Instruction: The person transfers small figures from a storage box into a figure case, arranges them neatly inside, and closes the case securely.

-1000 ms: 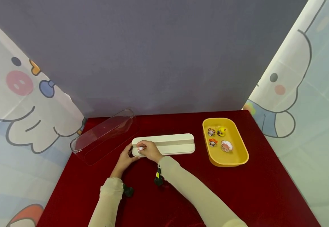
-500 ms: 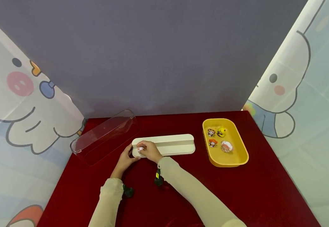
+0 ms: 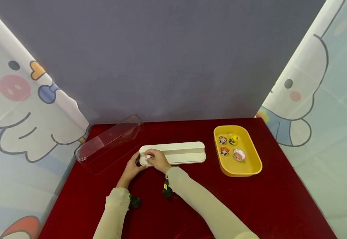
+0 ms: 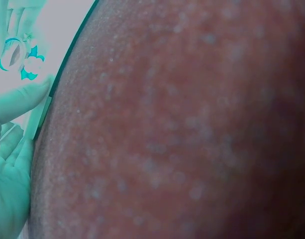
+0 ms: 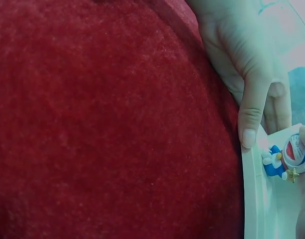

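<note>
A long cream display base (image 3: 188,156) with a raised step along its back lies on the table. My left hand (image 3: 131,169) holds its left end, thumb on the front rim and fingers round the end. My right hand (image 3: 160,160) pinches a small blue and white cartoon-cat figurine (image 5: 277,162) at that same end of the base. The right wrist view shows the figurine's red mouth and a yellow star beside it, with fingertips at its head. In the left wrist view, the left thumb (image 4: 23,99) lies close by the figurine.
A clear plastic cover (image 3: 110,142) lies slanted at the back left. To the right stands a yellow tray (image 3: 252,162) holding several small figurines, among them a yellow one (image 3: 233,139) and a white-topped one (image 3: 239,154). Red cloth (image 3: 269,199) covers the table.
Both hands, the base and the figurine stay in place. Only the head view shifts slightly.
</note>
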